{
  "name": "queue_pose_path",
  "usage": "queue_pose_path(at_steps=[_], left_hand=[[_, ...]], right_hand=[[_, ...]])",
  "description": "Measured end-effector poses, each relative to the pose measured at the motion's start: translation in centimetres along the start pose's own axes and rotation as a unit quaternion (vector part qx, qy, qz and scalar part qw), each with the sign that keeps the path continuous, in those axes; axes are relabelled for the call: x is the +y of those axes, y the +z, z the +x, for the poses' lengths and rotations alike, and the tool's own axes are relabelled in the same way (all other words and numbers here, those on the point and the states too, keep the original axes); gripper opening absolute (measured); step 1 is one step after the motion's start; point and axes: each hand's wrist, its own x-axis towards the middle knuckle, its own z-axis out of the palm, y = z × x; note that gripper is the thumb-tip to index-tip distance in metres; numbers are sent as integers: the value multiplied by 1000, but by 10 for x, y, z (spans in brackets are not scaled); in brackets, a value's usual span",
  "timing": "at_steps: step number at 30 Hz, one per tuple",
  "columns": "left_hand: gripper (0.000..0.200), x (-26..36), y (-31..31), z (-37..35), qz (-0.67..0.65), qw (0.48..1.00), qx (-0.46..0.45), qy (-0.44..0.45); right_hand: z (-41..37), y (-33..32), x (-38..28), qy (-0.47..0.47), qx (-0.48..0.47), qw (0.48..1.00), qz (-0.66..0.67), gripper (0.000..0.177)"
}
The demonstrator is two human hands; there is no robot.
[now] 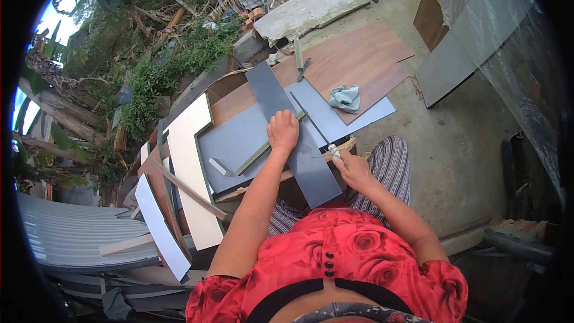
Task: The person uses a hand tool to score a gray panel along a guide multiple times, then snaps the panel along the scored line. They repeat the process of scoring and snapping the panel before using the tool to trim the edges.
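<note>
A dark grey board (315,173) lies crosswise over a wider blue-grey panel (230,139) in front of me. My left hand (283,130) presses down on the dark board, fingers curled over a narrow green-edged strip (254,159) that runs diagonally across it. In my right hand (354,169) is the white handle of a tool with a long, thin, dark blade (312,122). The blade points away from me, beside the dark board's right edge and over the end of the strip. Its teeth or edge are too fine to make out.
A small pale block (220,166) rests on the panel, left of the strip. Brown wood-grain boards (365,60) lie beyond, with a crumpled cloth (345,98) on one. Cream offcuts (194,173) lean at left. Plastic sheeting (508,30) hangs at right.
</note>
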Motion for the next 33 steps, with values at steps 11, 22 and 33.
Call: queue_pose_path(at_steps=[11, 22, 33], left_hand=[[13, 1, -1, 1, -3, 1000, -1, -9], [12, 5, -5, -5, -19, 998, 41, -41], [11, 2, -5, -7, -50, 998, 27, -34]], right_hand=[[19, 4, -11, 43, -57, 996, -45, 34], [3, 2, -15, 33, -58, 994, -88, 30], [41, 11, -9, -18, -56, 988, -140, 31]])
